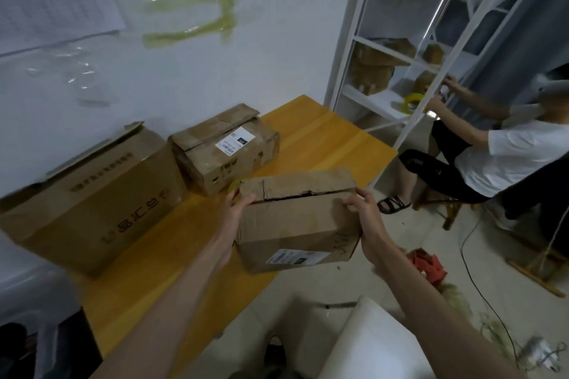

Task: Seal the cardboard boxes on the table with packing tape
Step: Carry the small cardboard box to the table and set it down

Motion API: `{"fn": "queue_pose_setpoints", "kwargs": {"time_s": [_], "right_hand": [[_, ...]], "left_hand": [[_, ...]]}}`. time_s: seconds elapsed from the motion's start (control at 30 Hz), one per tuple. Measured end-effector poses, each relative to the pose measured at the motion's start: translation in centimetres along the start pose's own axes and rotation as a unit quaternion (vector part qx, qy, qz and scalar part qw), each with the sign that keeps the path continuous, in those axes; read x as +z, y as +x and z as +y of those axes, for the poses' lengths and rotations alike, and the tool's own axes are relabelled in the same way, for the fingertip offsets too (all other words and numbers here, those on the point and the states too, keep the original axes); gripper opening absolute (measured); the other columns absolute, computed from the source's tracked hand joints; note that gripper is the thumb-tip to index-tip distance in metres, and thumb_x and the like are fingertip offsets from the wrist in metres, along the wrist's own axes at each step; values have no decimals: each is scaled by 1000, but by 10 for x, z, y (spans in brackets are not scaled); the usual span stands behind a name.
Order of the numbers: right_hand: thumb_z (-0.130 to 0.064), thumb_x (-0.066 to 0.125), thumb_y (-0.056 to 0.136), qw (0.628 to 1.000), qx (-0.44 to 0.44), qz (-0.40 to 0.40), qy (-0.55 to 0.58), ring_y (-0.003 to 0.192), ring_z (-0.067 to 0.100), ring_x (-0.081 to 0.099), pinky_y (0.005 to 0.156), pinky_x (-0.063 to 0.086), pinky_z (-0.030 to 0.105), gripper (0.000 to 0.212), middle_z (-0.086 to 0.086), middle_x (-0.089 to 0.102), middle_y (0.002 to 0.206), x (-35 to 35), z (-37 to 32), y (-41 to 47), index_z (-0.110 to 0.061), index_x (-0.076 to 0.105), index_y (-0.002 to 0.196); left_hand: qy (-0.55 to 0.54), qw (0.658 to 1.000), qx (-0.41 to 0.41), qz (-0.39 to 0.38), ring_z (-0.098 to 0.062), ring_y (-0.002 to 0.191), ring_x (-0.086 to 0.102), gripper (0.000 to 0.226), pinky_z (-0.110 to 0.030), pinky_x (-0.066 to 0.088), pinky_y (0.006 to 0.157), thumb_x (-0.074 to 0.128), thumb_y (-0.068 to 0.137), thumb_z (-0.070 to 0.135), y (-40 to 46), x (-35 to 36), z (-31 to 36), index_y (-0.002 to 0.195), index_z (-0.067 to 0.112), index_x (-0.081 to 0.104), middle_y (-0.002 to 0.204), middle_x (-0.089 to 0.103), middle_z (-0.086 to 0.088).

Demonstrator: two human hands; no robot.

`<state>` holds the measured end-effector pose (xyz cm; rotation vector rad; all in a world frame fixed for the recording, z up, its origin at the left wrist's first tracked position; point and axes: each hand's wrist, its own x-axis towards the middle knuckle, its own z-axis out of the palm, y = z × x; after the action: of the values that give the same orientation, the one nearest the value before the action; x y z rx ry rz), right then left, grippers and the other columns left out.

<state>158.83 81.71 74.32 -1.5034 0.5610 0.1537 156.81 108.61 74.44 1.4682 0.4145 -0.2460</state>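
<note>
Both hands, left [238, 212] and right [365, 215], grip clamped on a worn cardboard box [297, 224], hold it above the yellow desk's [323, 138] edge.

Both your forearms extend forward toward 12 o'clock. Your left hand [238, 212] grips at 9 o'clock, thumb on top; your right hand [363, 214] grips at 3 o'clock, fingers curled over.
</note>
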Motion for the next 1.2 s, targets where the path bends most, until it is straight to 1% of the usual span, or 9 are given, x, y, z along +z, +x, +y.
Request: {"fn": "queue_pose_setpoints", "kwargs": {"time_s": [0.07, 0.23, 0.37, 0.5, 0.7, 0.87, 1.0, 1.1, 1.2], "right_hand": [[-29, 65, 96, 1000, 8, -2, -9, 118, 29, 57, 94, 51, 51, 48, 4, 57, 130, 6, -8, 17, -25, 47, 140], [-35, 61, 100, 999, 7, -2, -36, 117, 24, 54, 88, 48, 45, 41, -6, 54, 120, 21, -29, 55, -27, 45, 137], [-41, 56, 102, 998, -3, -4, -66, 110, 21, 55, 75, 46, 38, 39, -3, 53, 123, 33, -45, 84, -27, 46, 137], [-45, 53, 103, 994, -28, 6, -102, 107, 16, 55, 75, 45, 36, 43, -1, 54, 128, 39, -60, 112, -25, 49, 140], [-56, 52, 99, 981, -53, 46, -178, 117, 24, 54, 97, 48, 46, 54, -1, 54, 135, 27, -93, 159, -27, 49, 145], [-64, 49, 98, 973, -59, 48, -217, 127, 23, 50, 103, 44, 45, 61, -5, 51, 143, 14, -110, 216, -29, 48, 148], [-55, 45, 104, 974, -56, 14, -219, 123, 19, 45, 95, 36, 37, 55, -7, 47, 136, 12, -110, 274, -25, 45, 151], [-53, 39, 107, 971, -32, -28, -235, 126, 19, 43, 97, 35, 36, 56, -5, 43, 149, 10, -108, 318, -25, 38, 155], [-52, 38, 108, 965, 1, -78, -251, 137, 24, 43, 97, 37, 38, 57, -1, 40, 157, 7, -103, 356, -25, 34, 158]], "left_hand": [[-5, 1000, -16, 14, -24, 125, 54, 108, -55, 43, 106, 67, 56, 85, 15, 3, 3, 148, 36, 39, 141, 51, 1], [-14, 1000, 2, 17, -17, 112, 60, 44, -47, 48, 99, 63, 86, 59, 51, 10, 21, 125, 41, 53, 125, 61, 5], [-26, 1000, -1, 13, -20, 128, 54, 90, -54, 44, 106, 70, 69, 78, 95, 1, 19, 146, 40, 44, 146, 51, 3], [-45, 999, -4, 1, -15, 133, 34, 84, -53, 30, 109, 60, 88, 64, 124, 5, 25, 157, 38, 21, 147, 33, 13], [-47, 998, -13, -27, -17, 138, 32, 77, -45, 27, 109, 53, 95, 56, 160, 33, 40, 160, 32, 17, 164, 23, 1], [-53, 997, -35, -35, -29, 146, 29, 85, -59, 28, 117, 59, 86, 66, 205, 66, 43, 157, 41, 19, 165, 20, 2], [-52, 997, -60, -9, -30, 148, 24, 106, -61, 26, 116, 67, 69, 78, 243, 96, 33, 156, 44, 17, 165, 17, 1], [-46, 994, -90, 32, -33, 149, 24, 113, -61, 27, 116, 66, 61, 80, 271, 118, 24, 156, 44, 16, 166, 17, -2], [-55, 988, -113, 88, -34, 146, 30, 103, -54, 36, 111, 70, 74, 72, 291, 136, 17, 157, 41, 18, 164, 22, -4]]}}
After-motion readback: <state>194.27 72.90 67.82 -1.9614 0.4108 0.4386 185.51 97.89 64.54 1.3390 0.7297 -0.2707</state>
